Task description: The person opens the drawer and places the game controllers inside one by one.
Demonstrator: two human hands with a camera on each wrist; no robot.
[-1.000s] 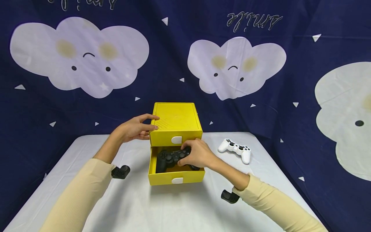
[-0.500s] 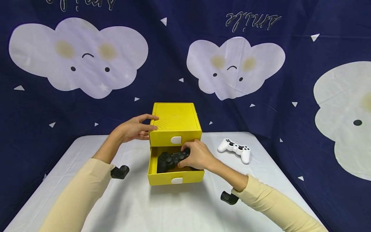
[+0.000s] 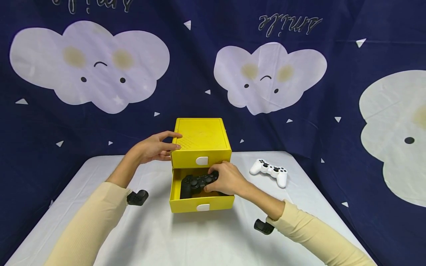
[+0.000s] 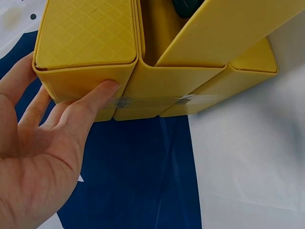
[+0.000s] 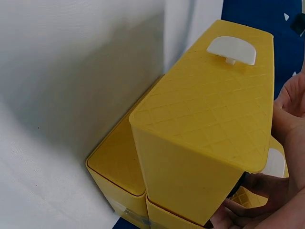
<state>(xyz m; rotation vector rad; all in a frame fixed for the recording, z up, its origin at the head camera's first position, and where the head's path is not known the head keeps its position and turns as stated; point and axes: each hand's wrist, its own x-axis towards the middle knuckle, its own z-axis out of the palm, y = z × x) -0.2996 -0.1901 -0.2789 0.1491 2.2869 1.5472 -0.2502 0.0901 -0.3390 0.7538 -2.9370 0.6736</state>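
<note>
A yellow drawer box [image 3: 203, 135] stands on the table with a lower drawer [image 3: 217, 202] pulled out. Inside that drawer lies a black game controller [image 3: 194, 184], its right part covered by my right hand [image 3: 229, 178], whose thumb and fingers grip it. My left hand [image 3: 152, 149] rests against the box's left side and top edge, fingers spread. In the left wrist view the fingertips of the left hand [image 4: 55, 129] touch the yellow side wall. The right wrist view shows the drawer front [image 5: 205, 100] hiding most of the controller, with the right hand [image 5: 276, 205] behind it.
A white game controller [image 3: 270, 171] lies on the white table [image 3: 213, 240], right of the box. Behind hangs a dark blue cloth [image 3: 193, 92] with cloud prints. Black devices are on both wrists, the left one [image 3: 137, 197] and the right one [image 3: 264, 226].
Over the last second the black controller has shifted slightly to the right within the drawer, with my right hand on it. The left hand keeps its place on the box.
</note>
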